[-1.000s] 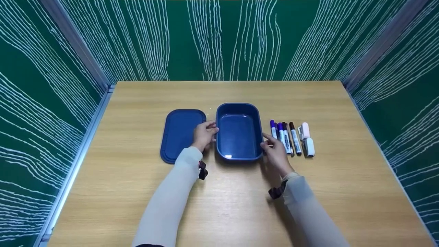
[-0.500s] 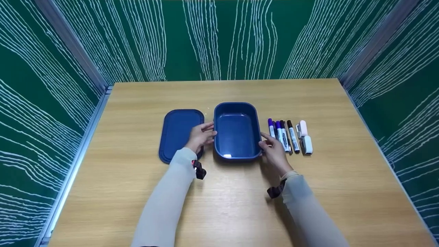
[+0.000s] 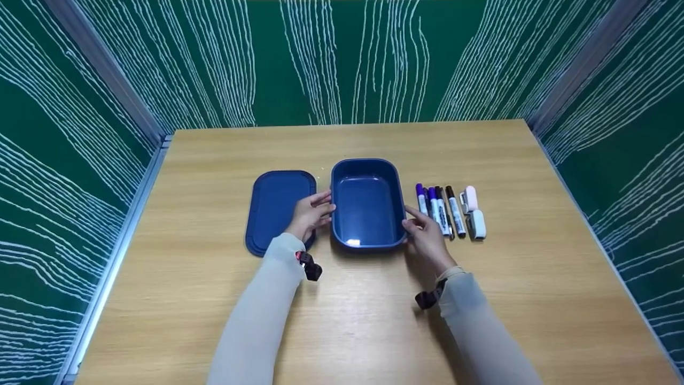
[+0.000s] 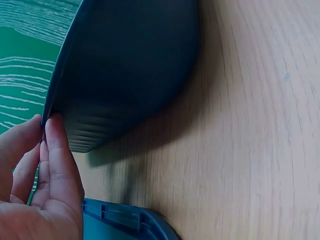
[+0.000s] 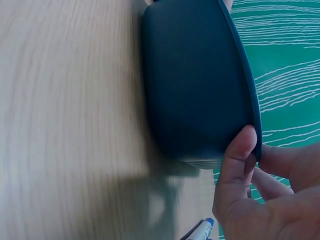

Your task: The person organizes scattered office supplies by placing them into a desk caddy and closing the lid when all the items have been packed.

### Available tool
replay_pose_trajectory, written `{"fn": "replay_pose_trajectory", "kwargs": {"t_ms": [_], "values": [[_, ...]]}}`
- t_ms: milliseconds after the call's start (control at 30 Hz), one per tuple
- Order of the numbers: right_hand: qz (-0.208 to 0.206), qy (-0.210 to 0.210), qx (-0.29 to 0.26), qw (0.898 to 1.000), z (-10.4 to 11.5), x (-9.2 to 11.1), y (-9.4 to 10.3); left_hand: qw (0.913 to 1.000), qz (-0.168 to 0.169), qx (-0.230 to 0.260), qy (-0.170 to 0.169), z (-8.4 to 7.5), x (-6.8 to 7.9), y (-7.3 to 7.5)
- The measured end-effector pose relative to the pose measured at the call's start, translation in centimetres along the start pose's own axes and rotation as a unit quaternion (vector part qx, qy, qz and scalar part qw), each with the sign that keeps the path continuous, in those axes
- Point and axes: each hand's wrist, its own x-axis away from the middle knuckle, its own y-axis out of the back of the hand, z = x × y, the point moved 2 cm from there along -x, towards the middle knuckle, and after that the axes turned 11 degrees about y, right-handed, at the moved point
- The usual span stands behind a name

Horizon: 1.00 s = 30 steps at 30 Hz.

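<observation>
A deep blue plastic box [image 3: 367, 206] with rounded corners stands on the table, open side up, with nothing inside. My left hand [image 3: 311, 215] pinches its left rim between thumb and fingers, as the left wrist view shows at the box wall [image 4: 125, 60]. On the opposite side my right hand [image 3: 426, 238] pinches the right rim; in the right wrist view the thumb and fingers of that hand [image 5: 265, 195] meet at the rim. The flat blue lid [image 3: 275, 208] lies left of the box, partly under my left hand and wrist.
Right of the box several markers [image 3: 441, 211] with purple and black caps lie side by side on the wooden table [image 3: 358, 331]. Beyond them are a pink-white highlighter-like piece [image 3: 469, 199] and a white one [image 3: 478, 224]. Green white-lined panels [image 3: 267, 64] enclose the table.
The whole scene drifts slightly left in the head view as the camera shifts. Both hands keep their hold on the box rim; the lid and markers stay put on the table.
</observation>
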Motion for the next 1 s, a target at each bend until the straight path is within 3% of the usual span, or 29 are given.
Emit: {"fn": "replay_pose_trajectory", "kwargs": {"t_ms": [367,600,733,1000], "values": [[-0.005,0.028,-0.020,0.999,0.3,0.0,-0.4,0.9987,0.003,0.046,0.025,0.2,0.2,0.2],[0.032,-0.010,0.005,0.999,1.3,0.0,0.2,0.9990,-0.004,0.035,0.026,0.0,0.3,0.0],[0.047,-0.006,0.009,0.999,0.7,-0.3,0.4,0.9991,-0.002,0.032,0.029,0.0,0.3,-0.1],[0.047,-0.038,-0.002,0.998,0.7,-0.3,0.6,0.9983,0.008,0.049,0.031,0.2,0.0,-0.3]]}}
